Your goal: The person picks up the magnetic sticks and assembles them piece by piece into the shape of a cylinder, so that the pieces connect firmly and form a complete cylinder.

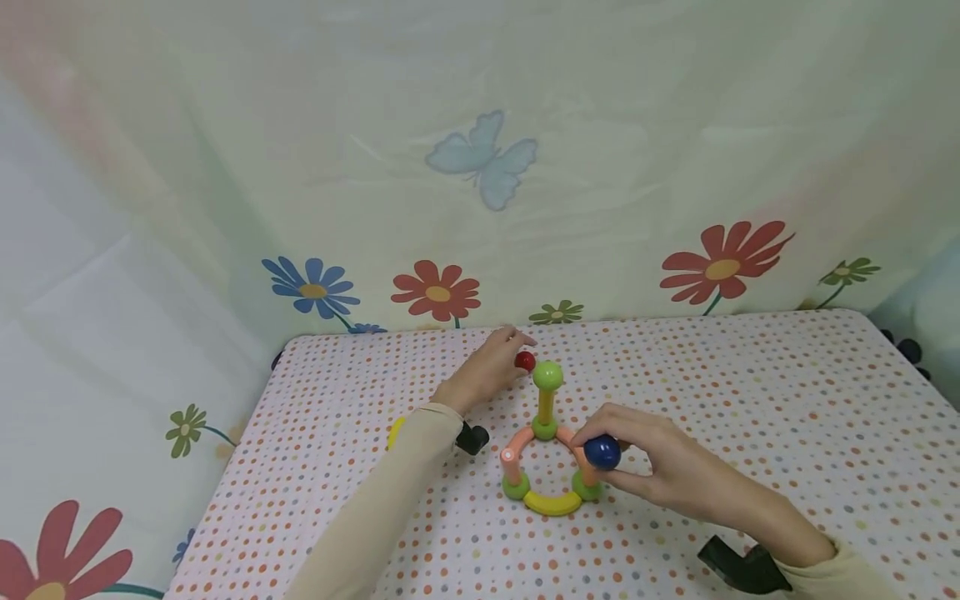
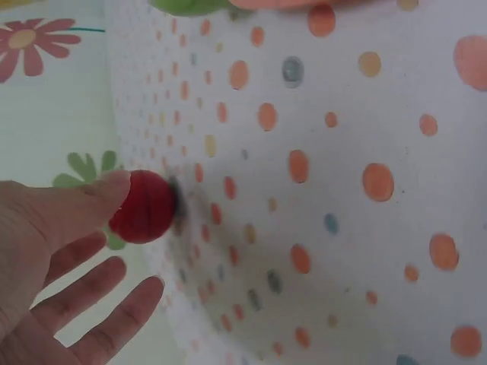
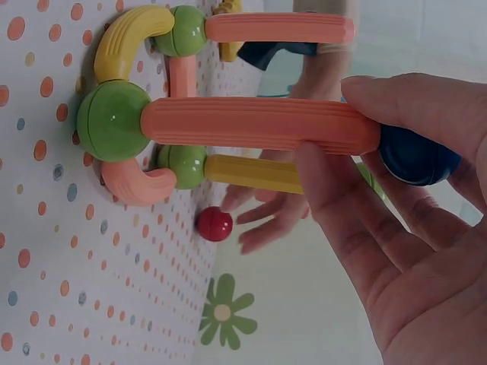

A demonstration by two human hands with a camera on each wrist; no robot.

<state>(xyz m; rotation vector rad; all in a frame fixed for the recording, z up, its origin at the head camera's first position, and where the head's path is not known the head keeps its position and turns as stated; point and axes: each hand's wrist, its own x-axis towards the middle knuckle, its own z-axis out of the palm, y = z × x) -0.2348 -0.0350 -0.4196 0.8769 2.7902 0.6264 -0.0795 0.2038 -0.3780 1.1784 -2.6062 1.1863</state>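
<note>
A ring-shaped toy frame of green balls, pink curved pieces and a yellow curved piece point(image 1: 552, 503) stands on the table. My right hand point(image 1: 660, 458) holds a dark blue ball point(image 1: 602, 452) at the top end of an upright pink rod point(image 3: 259, 122), thumb and fingers around the ball and rod end. Beyond the frame, my left hand point(image 1: 489, 367) is at a red ball point(image 2: 143, 207) on the tabletop; the thumb touches it while the other fingers extend loosely. An upright yellow rod point(image 1: 546, 407) carries a green ball point(image 1: 548, 375). Another pink rod point(image 1: 511, 467) stands uncapped at left.
A yellow curved piece point(image 1: 395, 431) lies left of the frame, partly hidden by my left sleeve point(image 1: 405, 483). The dotted tablecloth point(image 1: 787, 400) reaches back to a flowered curtain point(image 1: 600, 167). Black wrist straps sit on both arms.
</note>
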